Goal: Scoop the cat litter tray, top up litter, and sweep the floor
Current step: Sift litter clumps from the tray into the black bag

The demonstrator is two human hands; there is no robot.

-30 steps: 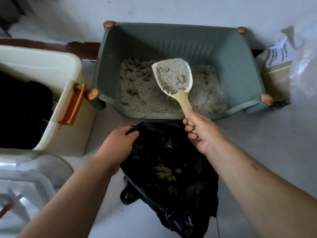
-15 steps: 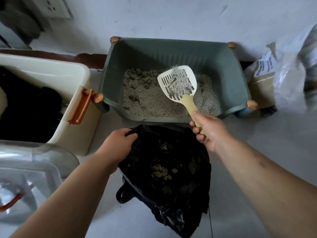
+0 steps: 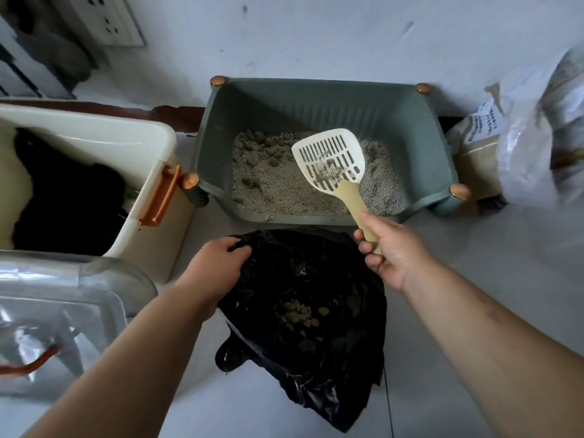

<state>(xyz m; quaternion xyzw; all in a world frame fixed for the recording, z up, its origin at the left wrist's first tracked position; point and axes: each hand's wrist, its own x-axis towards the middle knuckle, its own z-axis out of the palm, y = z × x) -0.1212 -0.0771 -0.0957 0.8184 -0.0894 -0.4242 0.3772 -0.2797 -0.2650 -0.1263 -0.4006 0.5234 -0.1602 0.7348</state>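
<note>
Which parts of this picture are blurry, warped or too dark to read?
Head view: the scoop and litter tray are sharp; the clear plastic bag at the right edge is smeared; the wide-angle lens bows the rim of the cream bin; the inside of the black bag is mostly too dark for detail.

Matt plastic tray (image 3: 316,99) — gritty litter (image 3: 278,184) — glossy black bag (image 3: 331,390).

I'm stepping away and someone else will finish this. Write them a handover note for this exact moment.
Left hand grips the rim of the black bag, holding it open on the floor before the litter tray.
Right hand holds the scoop by its handle above the litter, a little residue on its slots.
Done: some clumps are in the bag.
Left: clumps at the tray's back left, then top-up and sweeping.
</note>
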